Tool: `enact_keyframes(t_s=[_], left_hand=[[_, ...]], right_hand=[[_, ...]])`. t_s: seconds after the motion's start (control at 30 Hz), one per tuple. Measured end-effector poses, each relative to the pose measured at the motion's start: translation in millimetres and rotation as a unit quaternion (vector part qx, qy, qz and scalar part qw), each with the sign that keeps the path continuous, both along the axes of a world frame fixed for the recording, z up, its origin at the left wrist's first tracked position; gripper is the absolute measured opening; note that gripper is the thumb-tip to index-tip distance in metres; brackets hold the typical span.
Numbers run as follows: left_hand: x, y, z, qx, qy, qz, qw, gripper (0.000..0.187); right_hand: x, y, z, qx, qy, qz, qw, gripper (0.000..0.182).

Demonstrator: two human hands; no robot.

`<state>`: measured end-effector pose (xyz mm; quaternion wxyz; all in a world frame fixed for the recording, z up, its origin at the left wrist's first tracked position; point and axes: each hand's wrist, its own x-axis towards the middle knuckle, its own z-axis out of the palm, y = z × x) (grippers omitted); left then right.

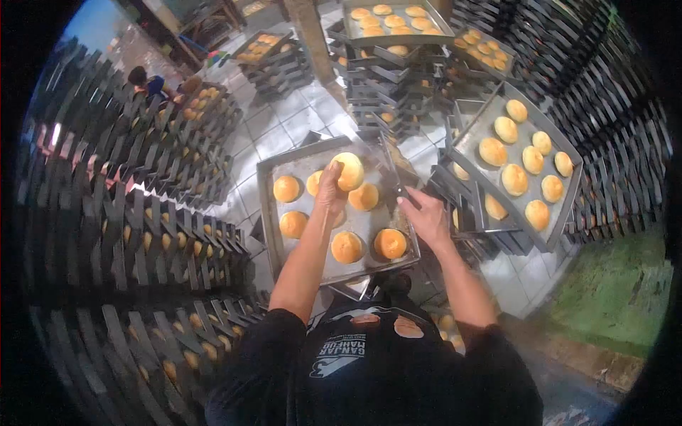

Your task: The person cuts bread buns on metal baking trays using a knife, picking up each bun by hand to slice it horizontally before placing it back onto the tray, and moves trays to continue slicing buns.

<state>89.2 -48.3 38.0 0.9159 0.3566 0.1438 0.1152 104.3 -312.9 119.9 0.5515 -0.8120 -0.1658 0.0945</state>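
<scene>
A round golden bun (349, 172) is gripped in my left hand (330, 190), raised over a metal baking tray (266, 245). My right hand (426, 215) is closed around the handle of what looks like a knife (376, 163) by the tray's right side. Its pale blade is blurred and points up and left, toward the held bun. Several more buns lie spaced out on the tray, among them one bun (346, 247) near the front and a browner bun (391, 243) at the front right. My left hand and forearm partly hide others.
To the right, a tilted tray of buns (515, 179) tops a stack. Another full tray (398, 30) stands ahead. Tall stacks of trays (177, 248) crowd the left side, with more at the far right. A person (149, 85) is at the back left, beyond the tiled floor (288, 124).
</scene>
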Motion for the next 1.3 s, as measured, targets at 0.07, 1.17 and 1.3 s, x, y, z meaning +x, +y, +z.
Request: enact_keyframes(t_s=[0.07,1.17,1.3], left_hand=[[-13,7,11,0.024,-0.032,-0.008,0.999,0.041],[-57,5,35,0.139,-0.024,-0.075,0.987,0.044],[-52,-26,22,0.140,-0.001,-0.095,0.986,0.041]], right_hand=[[-1,6,7,-0.052,-0.021,0.040,0.998,0.041],[-39,-63,35,-0.097,0.028,0.127,0.987,0.037],[-33,-42,23,-0.089,-0.011,0.121,0.989,0.039]])
